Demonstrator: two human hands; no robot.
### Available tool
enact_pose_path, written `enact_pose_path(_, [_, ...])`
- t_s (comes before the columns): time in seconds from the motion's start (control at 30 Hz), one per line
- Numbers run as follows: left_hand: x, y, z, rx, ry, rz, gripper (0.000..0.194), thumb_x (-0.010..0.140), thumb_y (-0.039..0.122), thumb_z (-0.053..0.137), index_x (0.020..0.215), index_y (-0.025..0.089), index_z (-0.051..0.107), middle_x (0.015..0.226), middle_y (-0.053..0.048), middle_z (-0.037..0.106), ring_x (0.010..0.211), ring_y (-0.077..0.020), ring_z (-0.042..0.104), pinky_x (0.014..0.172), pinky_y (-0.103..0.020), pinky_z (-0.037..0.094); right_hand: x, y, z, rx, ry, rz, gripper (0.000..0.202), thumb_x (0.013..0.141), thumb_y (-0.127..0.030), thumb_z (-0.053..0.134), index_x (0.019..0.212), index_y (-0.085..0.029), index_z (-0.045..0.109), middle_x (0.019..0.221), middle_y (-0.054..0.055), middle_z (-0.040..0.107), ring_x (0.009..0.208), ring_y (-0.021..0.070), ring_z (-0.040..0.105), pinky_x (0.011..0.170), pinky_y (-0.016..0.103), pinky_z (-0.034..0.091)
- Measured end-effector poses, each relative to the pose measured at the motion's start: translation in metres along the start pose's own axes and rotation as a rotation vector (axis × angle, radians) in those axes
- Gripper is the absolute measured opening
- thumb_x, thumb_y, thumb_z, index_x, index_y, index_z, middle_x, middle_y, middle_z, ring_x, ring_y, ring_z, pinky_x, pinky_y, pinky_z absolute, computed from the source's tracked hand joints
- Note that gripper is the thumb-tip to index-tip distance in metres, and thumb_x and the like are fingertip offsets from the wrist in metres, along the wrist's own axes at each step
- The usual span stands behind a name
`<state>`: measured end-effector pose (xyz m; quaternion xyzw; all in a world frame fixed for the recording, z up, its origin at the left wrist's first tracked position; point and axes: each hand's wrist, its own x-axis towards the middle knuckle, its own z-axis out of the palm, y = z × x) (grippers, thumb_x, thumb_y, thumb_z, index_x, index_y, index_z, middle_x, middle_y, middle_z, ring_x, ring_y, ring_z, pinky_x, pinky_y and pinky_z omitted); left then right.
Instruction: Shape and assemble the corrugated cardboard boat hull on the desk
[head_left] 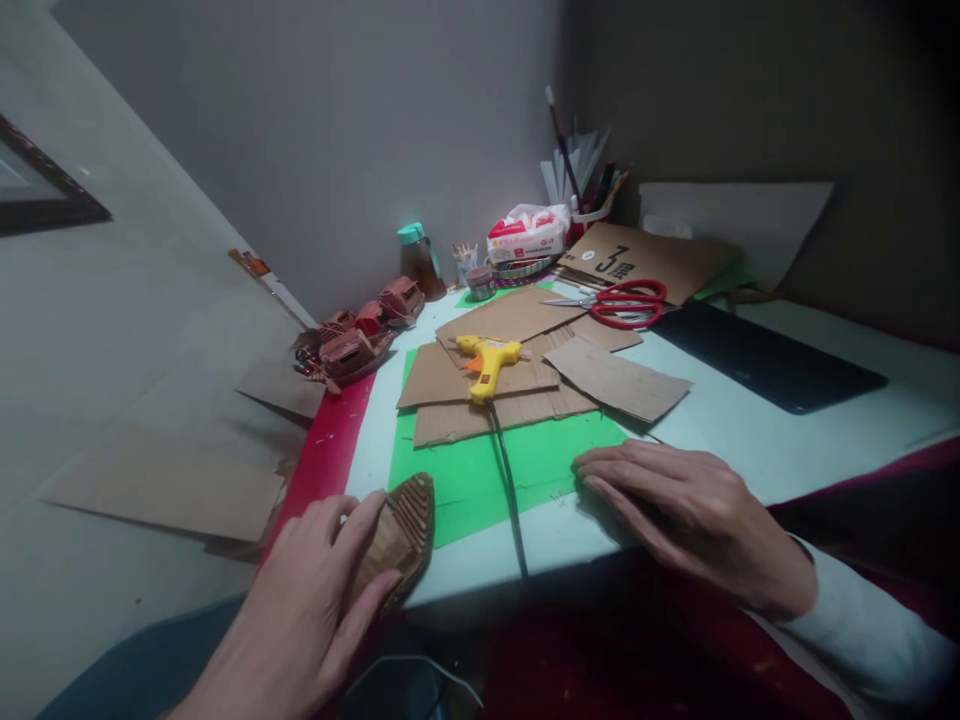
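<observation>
Low in the frame, left of centre, the left hand curls around a small ribbed cardboard boat hull, fingers wrapped over its near side so that it is gripped at the table's front edge. The hull's pointed end overlaps the corner of a green cutting mat. At lower right the right hand lies flat, palm down and fingers spread, holding nothing; its fingertips rest at the mat's near right corner.

In the middle of the picture a yellow glue gun sits on a pile of cardboard sheets, its black cord running straight down across the mat between the two hands. Above and to the right, red-handled scissors lie on more cardboard, beside a dark tablet.

Toward the top centre a cup holds brushes and pens standing upright (I cannot make out each one). Left of it is a white and red packet, then a small jar with thin sticks, and a brown bottle with a teal cap. At centre left, finished brown model boats rest at the table's edge.
</observation>
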<state>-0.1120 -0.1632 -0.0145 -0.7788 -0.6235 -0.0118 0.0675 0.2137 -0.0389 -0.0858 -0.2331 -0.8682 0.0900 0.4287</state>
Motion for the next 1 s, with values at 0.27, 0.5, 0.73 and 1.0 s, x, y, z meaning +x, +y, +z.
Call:
enact_pose_path(0.27, [0.002, 0.006, 0.000, 0.038, 0.019, 0.006, 0.050, 0.094, 0.043, 0.050, 0.138, 0.027, 0.032, 0.109, -0.012, 0.058, 0.090, -0.0290, 0.063, 0.072, -0.047, 0.058, -0.001, 0.001, 0.000, 0.030, -0.007, -0.008, 0.015, 0.095, -0.010, 0.055, 0.102, -0.012, 0.068, 0.095, 0.010, 0.074, 0.082, 0.0226, 0.070, 0.069, 0.036, 0.058])
enact_pose_path(0.5, [0.002, -0.001, -0.004, 0.032, 0.075, -0.002, 0.065, 0.093, 0.046, 0.051, 0.150, 0.031, 0.022, 0.103, -0.009, 0.066, 0.080, -0.0253, 0.069, 0.068, -0.040, 0.060, -0.002, -0.001, -0.003, 0.059, -0.018, -0.018, 0.017, 0.096, -0.008, 0.052, 0.104, -0.013, 0.066, 0.095, 0.011, 0.073, 0.080, 0.0224, 0.068, 0.067, 0.036, 0.056])
enact_pose_path(0.73, [-0.005, -0.005, -0.032, 0.016, 0.248, -0.110, 0.066, 0.093, 0.044, 0.052, 0.151, 0.029, 0.025, 0.140, -0.012, 0.056, 0.120, -0.0280, 0.061, 0.096, -0.043, 0.054, 0.003, 0.001, -0.003, 0.094, 0.053, -0.018, 0.018, 0.096, -0.008, 0.051, 0.103, -0.013, 0.066, 0.093, 0.011, 0.074, 0.078, 0.0228, 0.070, 0.066, 0.036, 0.056])
enact_pose_path(1.0, [-0.005, 0.070, -0.039, -0.356, 0.458, -0.290, 0.063, 0.087, 0.066, 0.048, 0.145, 0.048, 0.031, 0.124, 0.002, 0.069, 0.109, -0.0232, 0.069, 0.088, -0.034, 0.058, 0.022, -0.059, -0.014, 0.329, 0.196, 0.193, 0.029, 0.098, -0.045, 0.053, 0.120, -0.029, 0.061, 0.106, 0.003, 0.074, 0.100, 0.0219, 0.069, 0.087, 0.031, 0.056])
